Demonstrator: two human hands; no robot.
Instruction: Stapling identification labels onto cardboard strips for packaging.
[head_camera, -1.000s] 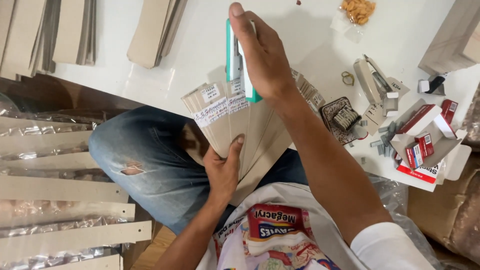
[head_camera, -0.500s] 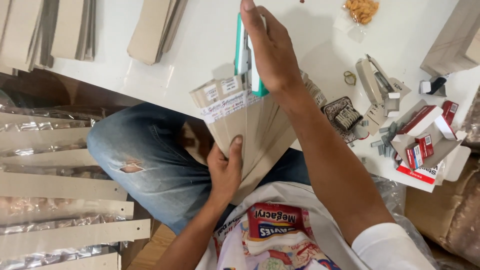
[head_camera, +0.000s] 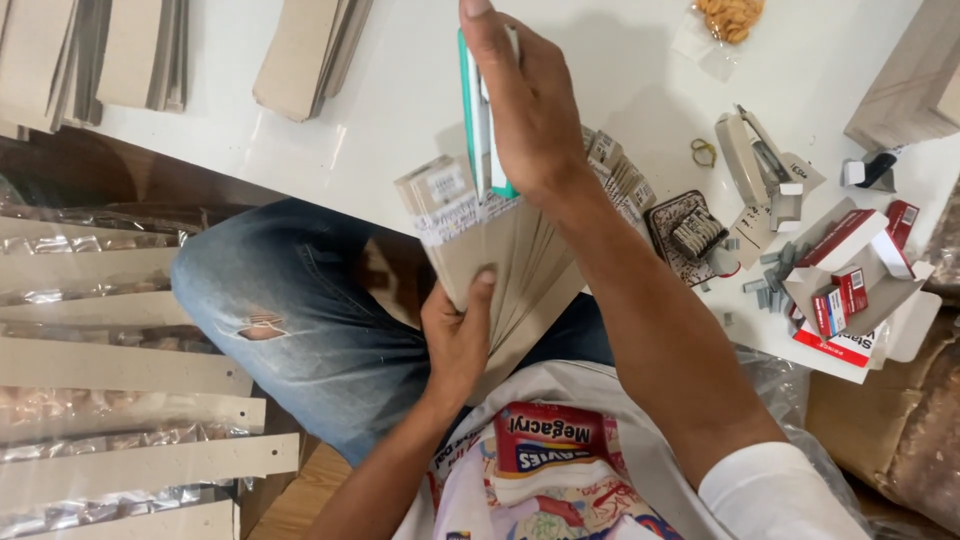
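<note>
left hand (head_camera: 455, 335) is closed, gripping fanned card stack (head_camera: 500, 260) | right hand (head_camera: 530, 110) is clamping teal-edged tool (head_camera: 478, 110) | stack best being kept squared, steady over tabletop (head_camera: 420, 80)

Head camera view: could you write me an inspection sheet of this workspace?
Surface: white tabletop, partly bare.
Job's things: fanned bundle of tan cardboard strips with white labels; flat green-edged tool upright above it.
Clutter: beige stapler, red-and-white staple boxes, loose grey staples, rubber band, stacks of cardboard strips.
Hands: left hand grips the bundle from below; right hand holds the tool.
Cables: nothing seen.
Surroundings: clear-bagged cardboard strips at the left.
</note>
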